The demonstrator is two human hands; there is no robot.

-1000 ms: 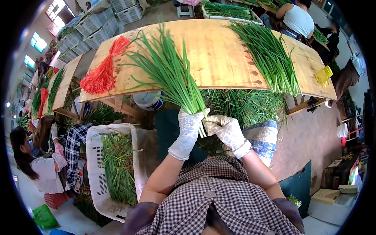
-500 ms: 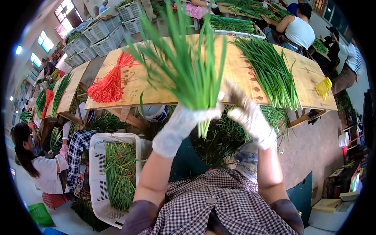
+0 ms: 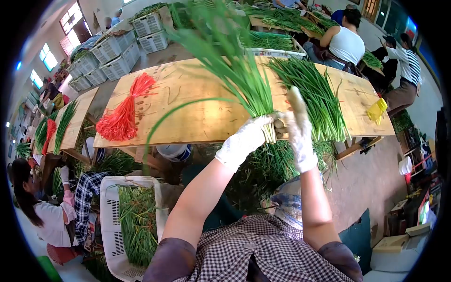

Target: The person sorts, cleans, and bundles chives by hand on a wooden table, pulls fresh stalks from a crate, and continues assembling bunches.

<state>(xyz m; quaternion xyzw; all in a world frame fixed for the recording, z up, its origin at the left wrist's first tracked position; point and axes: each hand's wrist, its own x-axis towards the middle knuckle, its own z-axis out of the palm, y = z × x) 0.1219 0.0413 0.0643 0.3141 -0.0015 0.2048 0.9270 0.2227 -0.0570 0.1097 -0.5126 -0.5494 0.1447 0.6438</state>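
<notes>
My left hand [image 3: 249, 138], in a white glove, is closed around the lower stems of a bunch of garlic chives [image 3: 256, 94]. The bunch stands tilted to the left over the table's near edge, its leaf tips blurred by motion. One long leaf hangs out of it in an arc to the left. My right hand [image 3: 299, 136], in a white glove with soiled fingers, is just right of the stem ends. Its fingers are stretched upward and it holds nothing I can see. Beyond it, a pile of garlic chives [image 3: 312, 96] lies on the wooden table [image 3: 188, 122].
Red ties [image 3: 123, 115] lie at the table's left, a yellow object [image 3: 377, 111] at its right. A white crate [image 3: 111, 221] of chives stands at lower left, a bucket [image 3: 174, 152] under the table. One person [image 3: 49, 214] sits at left; others work at the back.
The bunch has moved right and its leaves swing up and left, with one leaf trailing out. My right hand's fingers now point upward beside the stems. The camera view has shifted slightly.
</notes>
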